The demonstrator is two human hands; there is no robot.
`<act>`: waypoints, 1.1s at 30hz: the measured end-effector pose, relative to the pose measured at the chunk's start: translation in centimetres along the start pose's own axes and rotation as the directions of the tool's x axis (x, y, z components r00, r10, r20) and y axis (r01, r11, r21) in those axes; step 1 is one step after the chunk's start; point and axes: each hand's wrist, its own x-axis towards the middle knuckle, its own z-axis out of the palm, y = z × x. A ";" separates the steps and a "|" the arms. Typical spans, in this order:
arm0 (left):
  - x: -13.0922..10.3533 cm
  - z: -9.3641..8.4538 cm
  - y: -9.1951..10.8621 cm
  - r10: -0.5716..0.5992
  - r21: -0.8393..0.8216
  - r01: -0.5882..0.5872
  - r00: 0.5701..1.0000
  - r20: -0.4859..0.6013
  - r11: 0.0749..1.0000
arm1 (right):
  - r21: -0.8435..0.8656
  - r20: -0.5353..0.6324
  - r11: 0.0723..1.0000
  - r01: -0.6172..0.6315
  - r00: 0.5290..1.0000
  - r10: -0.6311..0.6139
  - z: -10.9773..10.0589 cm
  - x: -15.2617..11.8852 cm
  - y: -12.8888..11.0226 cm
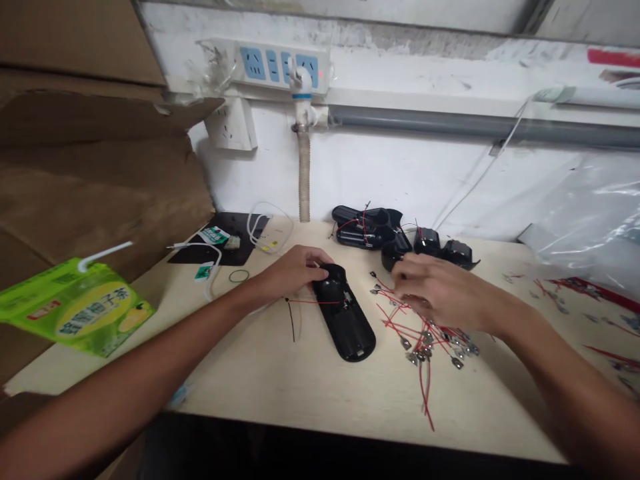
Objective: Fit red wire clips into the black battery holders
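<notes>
My left hand grips the far end of a black plastic casing, thumb on top, and the casing lies on the table. A thin red wire runs from a metal contact in the casing's middle out to the left, beside a short black wire. My right hand is over a loose pile of red wires with small metal contact tabs. Its fingers are curled down and pressed together, and their tips are partly hidden, so what they pinch does not show.
More black casings with wires lie at the back, near the wall. A green drink pouch with a straw stands at left, by a cardboard box. A white cable lies behind my left arm. More wires and tabs lie at right.
</notes>
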 end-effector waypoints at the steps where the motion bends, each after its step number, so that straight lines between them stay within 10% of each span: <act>1: 0.0 0.0 -0.1 0.006 0.009 -0.006 1.000 -0.009 1.000 | 0.059 0.036 0.998 -0.002 0.999 0.000 0.3 -0.1 0.0; 18: -0.8 1.1 0.5 0.206 0.284 -0.188 0.978 -0.034 0.940 | 0.320 0.138 0.937 -0.138 0.986 0.098 1.4 0.2 0.4; 25: -1.3 1.5 0.4 0.234 0.428 -0.241 0.970 0.068 0.871 | 0.385 -0.024 0.916 -0.113 0.991 0.132 1.3 0.3 0.6; 33: -1.6 2.8 -0.2 0.359 0.531 -0.376 0.923 0.140 0.759 | 0.946 -0.141 0.325 -0.011 0.887 0.440 1.9 2.3 -4.5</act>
